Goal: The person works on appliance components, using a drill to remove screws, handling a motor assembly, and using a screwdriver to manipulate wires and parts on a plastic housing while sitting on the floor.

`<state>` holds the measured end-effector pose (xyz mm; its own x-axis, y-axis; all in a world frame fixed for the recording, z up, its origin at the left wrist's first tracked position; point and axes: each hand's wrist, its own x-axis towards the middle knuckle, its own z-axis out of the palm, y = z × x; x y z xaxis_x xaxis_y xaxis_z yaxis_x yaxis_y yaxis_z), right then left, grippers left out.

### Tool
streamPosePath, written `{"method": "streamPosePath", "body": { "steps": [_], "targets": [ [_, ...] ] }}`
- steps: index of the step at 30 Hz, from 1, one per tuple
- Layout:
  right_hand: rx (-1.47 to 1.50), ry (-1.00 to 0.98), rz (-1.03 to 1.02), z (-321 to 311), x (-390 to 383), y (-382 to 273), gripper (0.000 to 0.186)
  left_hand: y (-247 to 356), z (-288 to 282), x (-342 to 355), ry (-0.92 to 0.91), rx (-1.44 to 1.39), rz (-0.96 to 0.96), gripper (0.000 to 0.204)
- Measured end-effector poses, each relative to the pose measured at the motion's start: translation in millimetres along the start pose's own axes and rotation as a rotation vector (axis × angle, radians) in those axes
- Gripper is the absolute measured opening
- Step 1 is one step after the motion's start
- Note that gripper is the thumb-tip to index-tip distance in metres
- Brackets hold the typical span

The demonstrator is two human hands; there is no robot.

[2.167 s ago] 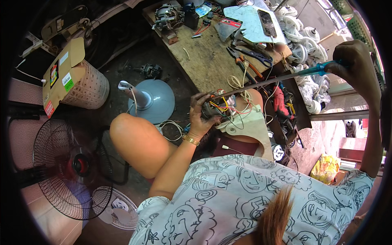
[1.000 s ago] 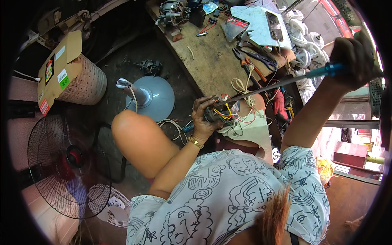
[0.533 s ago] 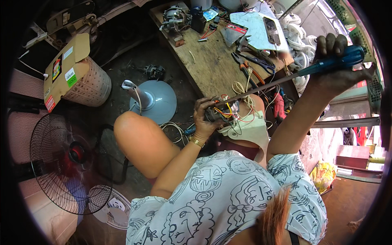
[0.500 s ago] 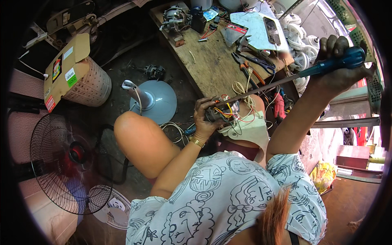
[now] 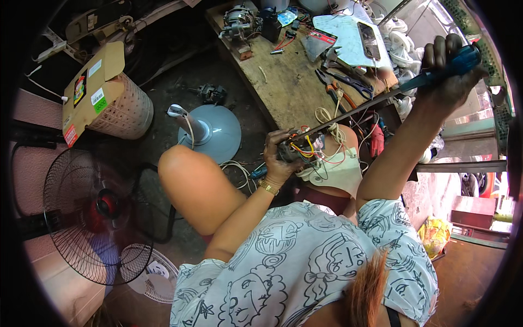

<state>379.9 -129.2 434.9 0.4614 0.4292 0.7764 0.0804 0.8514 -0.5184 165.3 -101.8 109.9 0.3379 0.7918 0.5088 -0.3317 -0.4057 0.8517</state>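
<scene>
My left hand [image 5: 278,158], with a gold watch on its wrist, grips a small motor assembly [image 5: 303,146] with red, yellow and white wires. My fingers cover part of this assembly. In my right hand [image 5: 456,88], raised at the far right, is a long screwdriver [image 5: 460,61] with a blue handle. Its shaft slants down to the left, and the tip end meets the wired assembly beside my left fingers. Exactly what the tip touches is too small to tell. A pale plastic housing [image 5: 333,179] lies across my right thigh, under the loose wires.
A wooden workbench [image 5: 291,90] ahead bears pliers [image 5: 353,83], a hammer, a phone [image 5: 369,41] on paper and another motor [image 5: 239,23]. On the floor stand a grey fan base [image 5: 224,133] and a basket [image 5: 131,111] topped with a cardboard box. A black-caged fan [image 5: 81,218] is at left.
My right hand and the screwdriver handle have risen and come slightly left, so the shaft slants more steeply. My left hand keeps hold of the motor assembly. The whole view has shifted slightly.
</scene>
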Motion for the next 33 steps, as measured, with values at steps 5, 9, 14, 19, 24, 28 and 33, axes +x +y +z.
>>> {"method": "streamPosePath", "body": {
  "steps": [5,9,14,19,24,28,33],
  "targets": [
    [0.082,0.225,0.213,9.8,3.5,-22.5,0.028,-7.3,-4.5,-4.8,0.006,0.021,-0.013,0.065],
    [0.694,-0.184,0.258,2.1,3.9,-6.1,0.028,-4.9,0.0,-4.1,-0.003,-0.042,-0.010,0.064],
    [0.328,-0.252,0.225,10.9,1.2,-16.7,0.041,-5.4,2.0,-9.6,0.039,-0.059,-0.104,0.070],
    [0.079,0.159,0.281,-22.1,5.4,-45.4,0.028,-3.0,1.6,-9.0,0.042,-0.012,-0.095,0.072],
    [0.465,-0.118,0.435,-30.0,8.9,-46.1,0.028,-1.3,3.4,-5.2,0.038,-0.018,-0.043,0.072],
    [0.029,0.044,0.223,-25.5,2.5,-45.9,0.035,4.1,0.9,-0.9,0.009,0.060,0.002,0.067],
    [-1.194,-0.230,0.583,-55.8,57.3,-90.7,0.043,5.2,-1.4,0.9,0.051,0.042,0.024,0.066]
  ]
}}
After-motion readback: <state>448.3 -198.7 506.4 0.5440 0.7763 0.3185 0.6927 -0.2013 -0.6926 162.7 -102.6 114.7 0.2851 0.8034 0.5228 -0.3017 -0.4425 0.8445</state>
